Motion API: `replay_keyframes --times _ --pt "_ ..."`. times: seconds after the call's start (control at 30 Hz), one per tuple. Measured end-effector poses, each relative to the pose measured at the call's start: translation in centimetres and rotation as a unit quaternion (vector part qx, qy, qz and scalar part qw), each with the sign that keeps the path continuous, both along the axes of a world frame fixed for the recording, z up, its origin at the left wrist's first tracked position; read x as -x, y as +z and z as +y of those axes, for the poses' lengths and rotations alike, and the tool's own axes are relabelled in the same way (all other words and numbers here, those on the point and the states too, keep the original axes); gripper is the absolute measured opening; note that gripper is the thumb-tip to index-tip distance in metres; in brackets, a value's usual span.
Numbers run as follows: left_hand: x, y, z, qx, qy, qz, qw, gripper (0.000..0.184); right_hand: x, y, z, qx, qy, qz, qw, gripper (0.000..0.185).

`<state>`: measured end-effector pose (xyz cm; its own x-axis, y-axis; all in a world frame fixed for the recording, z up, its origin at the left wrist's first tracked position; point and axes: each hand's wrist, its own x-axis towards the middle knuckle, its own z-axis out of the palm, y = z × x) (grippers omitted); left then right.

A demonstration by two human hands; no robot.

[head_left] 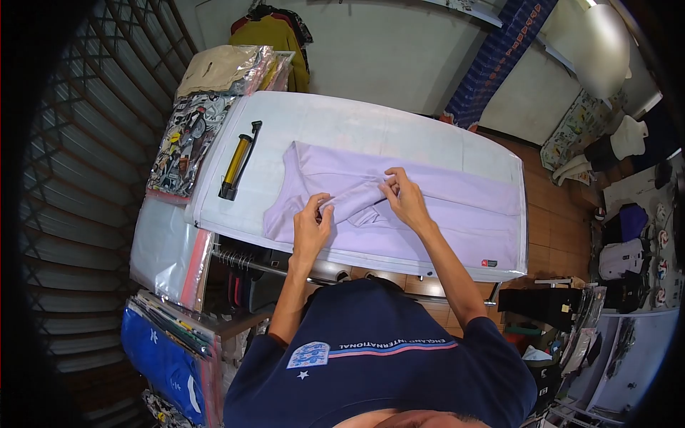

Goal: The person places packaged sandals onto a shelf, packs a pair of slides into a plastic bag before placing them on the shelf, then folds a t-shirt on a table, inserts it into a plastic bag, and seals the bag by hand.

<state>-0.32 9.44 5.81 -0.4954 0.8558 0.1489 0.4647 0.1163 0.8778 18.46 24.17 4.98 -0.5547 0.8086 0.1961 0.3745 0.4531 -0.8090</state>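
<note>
A lilac garment (457,203) lies spread along the white table (342,121), its neck end to the left and a small red and black label near its lower right corner. Over the left part of the cloth is my left hand (314,225), fingers curled with thumb and fingertips apart at a raised fold. Near the middle of the garment, my right hand (404,196) has its fingers bent around a bunched fold of the same cloth, thumb and index close together on it.
A yellow and black hand pump (237,162) lies at the table's left end. Bagged clothes (187,135) are stacked beyond that edge. A blue patterned column (499,60) stands behind the table. Below the near edge runs a metal rail (275,269). Clothing racks stand at the right.
</note>
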Motion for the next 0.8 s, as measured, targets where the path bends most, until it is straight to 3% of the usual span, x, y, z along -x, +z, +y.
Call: replay_keyframes --times 0.13,0.2,0.27,0.33,0.5,0.63,0.73,0.8 --pt "-0.2 -1.0 0.1 -0.059 0.013 0.014 0.998 0.025 0.8 -0.7 0.2 -0.062 -0.035 -0.020 0.997 0.017" --pt "-1.1 -0.3 -0.4 -0.082 0.037 0.191 0.977 0.028 0.5 -0.9 -0.4 -0.131 -0.019 -0.014 0.991 0.018" --pt "-1.7 -1.0 -0.8 -0.057 -0.005 0.140 0.988 0.035 -0.1 -0.8 -1.0 -0.197 -0.007 -0.011 0.980 0.019" --pt "-3.2 -0.4 -1.1 -0.013 -0.058 0.254 0.965 0.042 -1.0 -0.8 -1.5 -0.230 0.047 -0.148 0.961 0.030" --pt "-4.6 -1.4 -0.9 0.116 -0.058 0.247 0.960 0.064 -4.3 0.1 -1.5 -0.199 -0.003 -0.148 0.969 0.040" --pt "-6.4 -1.0 0.8 0.121 -0.073 0.283 0.949 0.072 -9.7 -0.6 0.1 -0.204 -0.082 -0.178 0.959 0.054" --pt "-7.2 -2.3 1.4 0.196 -0.090 0.360 0.908 0.072 -14.9 -0.7 1.0 -0.193 -0.137 -0.255 0.937 0.060" --pt "-7.4 -1.8 1.9 0.206 -0.088 0.346 0.911 0.071 -19.2 -1.3 1.9 -0.178 -0.156 -0.279 0.931 0.063"
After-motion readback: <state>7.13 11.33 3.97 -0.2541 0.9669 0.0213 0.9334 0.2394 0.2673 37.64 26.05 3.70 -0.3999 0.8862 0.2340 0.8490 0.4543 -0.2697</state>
